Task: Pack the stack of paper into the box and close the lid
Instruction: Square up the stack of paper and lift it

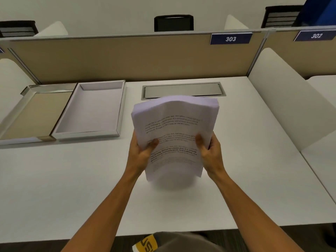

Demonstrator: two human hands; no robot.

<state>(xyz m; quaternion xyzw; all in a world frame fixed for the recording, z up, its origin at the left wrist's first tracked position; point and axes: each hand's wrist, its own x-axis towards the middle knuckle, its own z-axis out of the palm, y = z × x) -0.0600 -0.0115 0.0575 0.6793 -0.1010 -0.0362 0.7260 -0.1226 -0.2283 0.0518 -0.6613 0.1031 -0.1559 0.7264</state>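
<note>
A thick stack of printed white paper [174, 128] is held up above the middle of the white desk, its top bowed and its lower edge blurred. My left hand [141, 151] grips its left edge with the thumb on the front page. My right hand [209, 150] grips the right edge the same way. The open box [91, 110], white inside with a silver rim, lies empty at the back left of the desk. Its lid [34, 113], tan inside, lies flat and attached on the box's left side.
A metal cable hatch [183, 90] is set into the desk [72, 188] behind the paper. A tan partition [127, 57] closes the back, with white dividers [283, 99] on both sides. The desk's front edge is near my body.
</note>
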